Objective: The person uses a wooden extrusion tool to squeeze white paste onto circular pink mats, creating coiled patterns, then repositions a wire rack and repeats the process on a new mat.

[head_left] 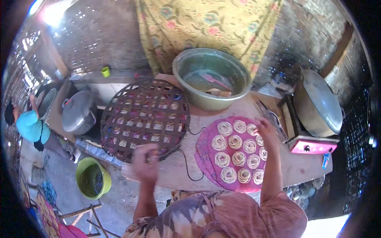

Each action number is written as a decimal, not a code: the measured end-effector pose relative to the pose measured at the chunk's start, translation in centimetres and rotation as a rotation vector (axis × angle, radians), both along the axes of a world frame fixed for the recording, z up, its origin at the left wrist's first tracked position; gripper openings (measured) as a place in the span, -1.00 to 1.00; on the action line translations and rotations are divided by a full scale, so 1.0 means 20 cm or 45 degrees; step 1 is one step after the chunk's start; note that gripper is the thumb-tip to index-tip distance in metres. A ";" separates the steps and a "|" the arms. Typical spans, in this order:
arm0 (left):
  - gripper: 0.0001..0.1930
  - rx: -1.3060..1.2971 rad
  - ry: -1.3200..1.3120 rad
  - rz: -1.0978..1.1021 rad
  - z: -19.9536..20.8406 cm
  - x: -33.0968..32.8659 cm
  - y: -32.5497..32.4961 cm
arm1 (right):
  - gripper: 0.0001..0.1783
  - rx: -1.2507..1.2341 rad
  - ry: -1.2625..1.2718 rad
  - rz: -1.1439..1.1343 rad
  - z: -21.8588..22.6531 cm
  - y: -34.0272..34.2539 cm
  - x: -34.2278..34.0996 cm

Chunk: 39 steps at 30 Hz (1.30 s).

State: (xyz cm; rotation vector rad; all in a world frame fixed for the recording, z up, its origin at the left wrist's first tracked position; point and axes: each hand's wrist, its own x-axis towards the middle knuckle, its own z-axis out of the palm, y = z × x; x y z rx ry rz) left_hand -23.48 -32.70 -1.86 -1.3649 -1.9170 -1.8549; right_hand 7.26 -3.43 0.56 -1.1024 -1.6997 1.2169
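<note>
Two raised hands — left hand (145, 162) blurred, grip unclear, right hand (265, 129) fingers curled over noodle coils (238, 152).

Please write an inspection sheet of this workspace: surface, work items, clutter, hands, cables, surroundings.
Surface: wooden table, worn, mostly covered.
Work items: pink round tray carrying coiled noodle nests; woven bamboo tray left of it, with more pieces under the lattice.
Clutter: metal basin holding water and utensils; pink stove under a metal wok; lidded grey pot.
Hands: left hand at the bamboo tray's near edge, fingers curled, grip contents unclear; right hand touching nests at the pink tray's far right.
Cables: black cable crossing the table between the trays.
Surroundings: green bucket on the floor; another person far left; floral cloth behind.
</note>
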 end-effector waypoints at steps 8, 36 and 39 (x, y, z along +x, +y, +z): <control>-0.44 -0.796 -0.038 -0.679 -0.66 0.36 0.70 | -0.77 -0.064 -0.301 -0.564 -0.38 0.04 0.98; -0.81 -0.449 0.197 -0.342 -0.33 0.61 1.08 | -0.84 0.660 -0.493 -0.640 -0.26 -0.09 0.86; -0.86 -0.383 0.082 -0.319 -0.19 0.54 0.99 | -0.81 0.578 -0.449 -0.549 0.02 -0.16 0.68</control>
